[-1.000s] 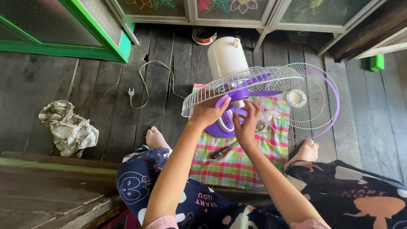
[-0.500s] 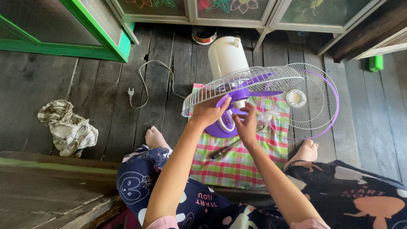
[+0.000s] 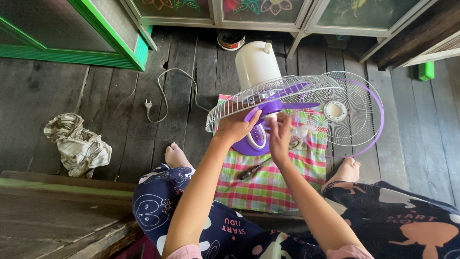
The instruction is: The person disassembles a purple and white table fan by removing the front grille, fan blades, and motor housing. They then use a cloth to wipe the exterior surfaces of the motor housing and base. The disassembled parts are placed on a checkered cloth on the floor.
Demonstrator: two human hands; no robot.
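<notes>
While the person sits on the dark plank floor [image 3: 110, 120] with a checked cloth [image 3: 268, 184] spread between their knees, both bare hands work at the middle of a small electric fan. The left hand [image 3: 235, 127] is closed over the near rim of the white wire rear guard [image 3: 268, 98], thumb on top and fingers curled beneath, next to a purple fan blade [image 3: 261, 111]. The right hand [image 3: 279, 136] is just beside it, its fingers [image 3: 274, 122] drawn together and pinching at the hub below the blades; whether they hold a small nut or only the shaft I cannot tell, since the hand covers that spot. So the fan's hub lies directly between the two hands, the guard tilted above them. The purple and white fan base [image 3: 254, 141] rests on the cloth under the hands, and the white motor housing [image 3: 256, 62] sticks out beyond the guard. The loose front guard [image 3: 347, 112], with its purple ring, stands to the right, overlapping the rear one. A dark-handled screwdriver [image 3: 253, 170] lies on the cloth near the right wrist. The white power cord [image 3: 165, 93] trails over the planks to the left, and a crumpled rag [image 3: 76, 144] lies well apart.
</notes>
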